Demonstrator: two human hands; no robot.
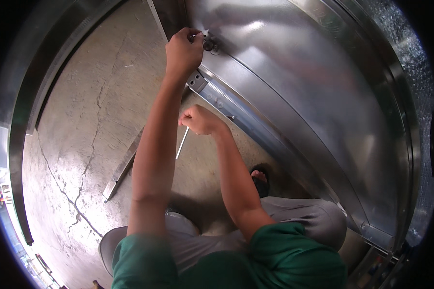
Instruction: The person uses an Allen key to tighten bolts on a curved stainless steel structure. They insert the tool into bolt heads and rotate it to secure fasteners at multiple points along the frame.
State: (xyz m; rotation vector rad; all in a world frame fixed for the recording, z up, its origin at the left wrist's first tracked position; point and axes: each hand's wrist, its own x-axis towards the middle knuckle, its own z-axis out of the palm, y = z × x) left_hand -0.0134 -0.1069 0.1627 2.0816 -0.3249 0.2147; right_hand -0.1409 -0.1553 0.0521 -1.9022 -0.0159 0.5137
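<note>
My left hand reaches to the upper corner of a large shiny metal panel, its fingers bent in a pinch. What they pinch, if anything, is hidden. Just beside its fingertips, small dark round fittings sit on the panel. Nearer to me, my right hand is closed around a thin, light-coloured rod, which slants down out of the fist. A grey bracket with holes joins the end of a metal rail, between the two hands and along the panel's lower edge.
A narrow metal bar lies on the cracked concrete floor to my left. A curved metal frame edge runs along the far left. Bubble wrap shows at the right, and my sandalled foot is close to the panel.
</note>
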